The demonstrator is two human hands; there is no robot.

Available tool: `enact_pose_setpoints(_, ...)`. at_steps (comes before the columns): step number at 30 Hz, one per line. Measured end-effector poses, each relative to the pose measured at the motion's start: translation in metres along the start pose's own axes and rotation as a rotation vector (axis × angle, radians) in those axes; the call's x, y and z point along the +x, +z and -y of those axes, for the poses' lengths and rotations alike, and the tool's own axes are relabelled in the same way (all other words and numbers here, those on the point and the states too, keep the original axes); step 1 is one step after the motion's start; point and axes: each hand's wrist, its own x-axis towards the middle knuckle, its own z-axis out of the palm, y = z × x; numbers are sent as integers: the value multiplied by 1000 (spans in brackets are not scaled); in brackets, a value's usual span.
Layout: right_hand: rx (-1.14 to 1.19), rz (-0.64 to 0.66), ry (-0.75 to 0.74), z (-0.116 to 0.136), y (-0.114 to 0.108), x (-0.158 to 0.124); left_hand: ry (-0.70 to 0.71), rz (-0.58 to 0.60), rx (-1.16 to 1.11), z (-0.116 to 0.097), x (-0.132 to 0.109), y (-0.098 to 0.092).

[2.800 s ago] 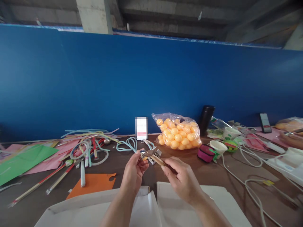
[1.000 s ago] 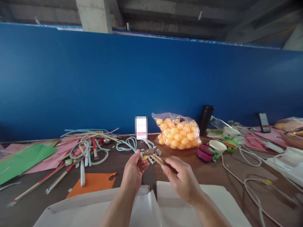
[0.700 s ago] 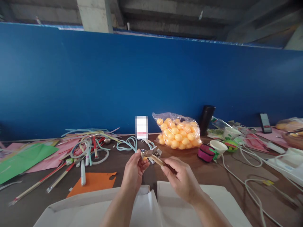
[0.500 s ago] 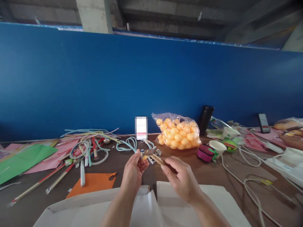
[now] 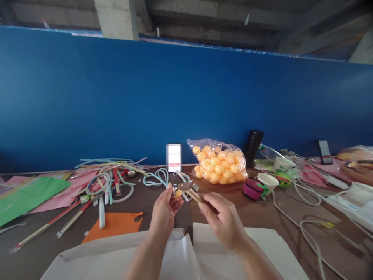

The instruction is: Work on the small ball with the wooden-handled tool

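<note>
Between the fingertips of my left hand (image 5: 164, 208) is a small shiny silver piece with a yellow-orange rounded part (image 5: 177, 193); its exact kind I cannot make out. My right hand (image 5: 220, 217) is closed round the wooden handle of a small hammer-like tool (image 5: 194, 194). The tool's dark flat head meets the silver piece, or lies just in front of it; which one I cannot tell. Just behind the tool, partly covered, a small light open box (image 5: 192, 190) lies on the table.
A clear bag of orange balls (image 5: 218, 167) stands by the blue partition (image 5: 186, 97). Tubes and sticks (image 5: 109, 182) and coloured paper (image 5: 35, 196) lie left. A black bottle (image 5: 254, 147), paper cup (image 5: 267, 182) and white cables (image 5: 304, 229) are right. White sheets (image 5: 122, 256) lie in front.
Both hands keep nearly the same place. The silver piece and the tool's head have shifted very slightly. At the far right, another person's hand and what it holds have moved a little.
</note>
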Motion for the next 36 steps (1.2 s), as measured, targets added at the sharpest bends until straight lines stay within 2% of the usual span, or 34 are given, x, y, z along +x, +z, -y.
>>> enact_pose_setpoints(5,22,-35,2,1,-1,0,-1,-7,0,0,-1,1)
enact_pose_setpoints(14,-29,23,14,0,3,-1,-34,-25,9,-1,-1,2)
enact_pose_setpoints(36,-32,4,37,-3,2,-1,-29,-30,11,1,2,0)
